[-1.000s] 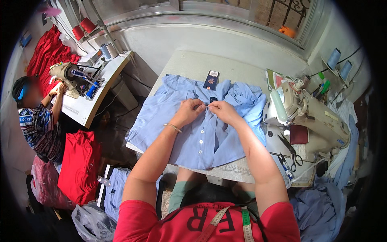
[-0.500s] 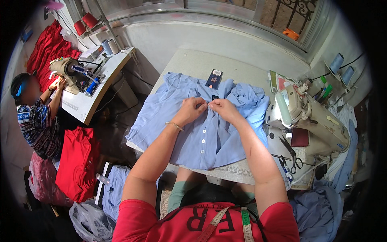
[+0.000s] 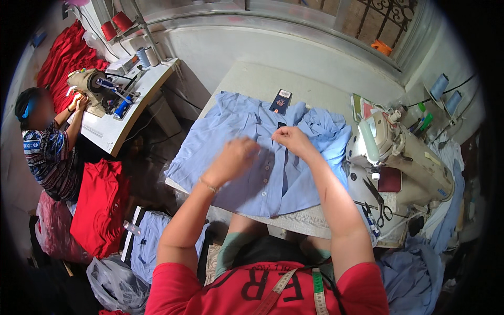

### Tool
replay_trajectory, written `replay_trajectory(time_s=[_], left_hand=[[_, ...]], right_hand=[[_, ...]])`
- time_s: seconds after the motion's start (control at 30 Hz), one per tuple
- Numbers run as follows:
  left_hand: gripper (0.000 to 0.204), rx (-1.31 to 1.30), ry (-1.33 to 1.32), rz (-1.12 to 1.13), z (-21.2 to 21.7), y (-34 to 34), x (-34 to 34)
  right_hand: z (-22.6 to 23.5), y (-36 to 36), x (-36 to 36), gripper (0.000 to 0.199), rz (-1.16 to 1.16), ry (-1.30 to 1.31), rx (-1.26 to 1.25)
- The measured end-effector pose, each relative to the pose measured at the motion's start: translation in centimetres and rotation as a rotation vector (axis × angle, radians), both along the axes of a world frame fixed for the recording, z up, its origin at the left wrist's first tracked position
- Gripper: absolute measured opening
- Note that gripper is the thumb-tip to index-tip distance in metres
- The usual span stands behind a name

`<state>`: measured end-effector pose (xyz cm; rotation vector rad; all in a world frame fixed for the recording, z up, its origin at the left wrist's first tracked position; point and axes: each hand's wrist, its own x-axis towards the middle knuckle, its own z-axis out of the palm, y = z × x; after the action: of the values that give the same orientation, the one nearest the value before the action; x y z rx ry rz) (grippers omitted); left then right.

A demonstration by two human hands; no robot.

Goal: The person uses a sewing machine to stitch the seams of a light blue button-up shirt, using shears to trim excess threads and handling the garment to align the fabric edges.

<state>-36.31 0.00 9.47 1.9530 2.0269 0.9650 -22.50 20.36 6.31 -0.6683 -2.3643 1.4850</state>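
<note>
Leftward off the placket, left hand (image 3: 234,157) blurs, grip unclear; right hand (image 3: 290,140) pinches the blue shirt (image 3: 262,178) on the counter (image 3: 262,81)

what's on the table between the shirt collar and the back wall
In the head view, a small dark card lies just past the blue shirt collar; beyond it the table is bare.

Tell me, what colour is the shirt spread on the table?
Light blue; the shirt shows plainly in the head view.

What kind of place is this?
Most likely a small garment sewing workshop: an industrial sewing machine beside the light blue shirt, thread cones on a second machine table, stacked red garments.
</note>
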Motion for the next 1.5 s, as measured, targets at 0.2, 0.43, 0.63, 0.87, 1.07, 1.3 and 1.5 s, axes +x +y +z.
replay_trajectory(time_s=[0.2,0.43,0.63,0.87,1.07,1.3,1.5], left_hand=[[0.048,0.031,0.225,0.023,-1.0,-5.6,6.4],[0.056,-0.07,0.327,0.084,-1.6,-6.6,7.6],[0.055,-0.031,0.336,0.066,-1.8,-7.0,8.0],[0.056,-0.034,0.347,0.064,-1.7,-8.0,9.6],[0.056,-0.045,0.34,0.059,-1.8,-8.3,10.0],[0.069,0.023,-0.172,0.006,-0.7,-9.3,6.2],[0.108,0.209,-0.28,0.224,2.0,-9.4,-5.0]], right_hand=[[-0.3,-0.5,0.1,0.026,-0.021,0.024,0.071],[1.0,-2.4,0.8,0.028,-0.083,-0.048,0.346],[3.2,-3.5,0.6,0.033,-0.046,-0.219,0.477],[1.1,-3.6,-3.3,0.046,-0.165,0.003,0.632],[1.6,-4.7,-7.8,0.049,-0.222,-0.167,0.688],[3.2,-4.3,-7.7,0.027,-0.095,0.401,0.13],[18.3,-11.0,-1.1,0.02,0.134,0.706,-0.26]])
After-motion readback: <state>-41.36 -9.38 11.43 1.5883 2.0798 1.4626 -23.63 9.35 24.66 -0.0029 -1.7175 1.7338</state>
